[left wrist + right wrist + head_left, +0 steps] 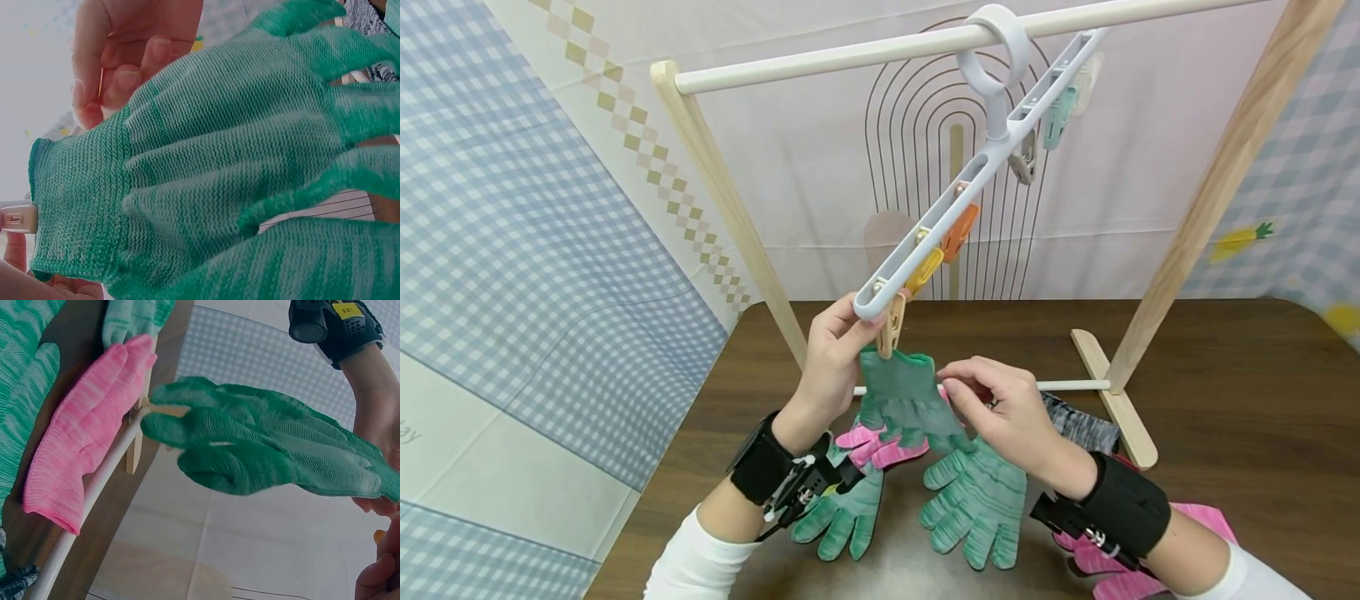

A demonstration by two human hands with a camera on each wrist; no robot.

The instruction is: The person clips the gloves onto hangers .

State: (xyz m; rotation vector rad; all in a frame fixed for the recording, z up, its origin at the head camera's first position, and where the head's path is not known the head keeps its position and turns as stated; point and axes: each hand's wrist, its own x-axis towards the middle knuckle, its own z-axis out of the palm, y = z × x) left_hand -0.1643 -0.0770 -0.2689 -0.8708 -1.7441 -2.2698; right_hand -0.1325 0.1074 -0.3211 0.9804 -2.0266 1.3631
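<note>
Two hands pegging up a green glove

Our glove (904,398) hangs by its cuff at the beige peg (891,325) of the hanger (977,167). Left hand (835,354) pinches that peg; right hand (1000,408) pinches the cuff's other edge. More gloves (977,504) lie on the desk (1225,417).

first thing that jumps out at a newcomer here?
The green glove at centre, its cuff at the beige clip on the low end of the tilted grey peg hanger. The left hand is at that clip and the right hand pinches the glove from the other side. Below them, more green gloves and pink gloves lie on the dark wooden table.
</note>
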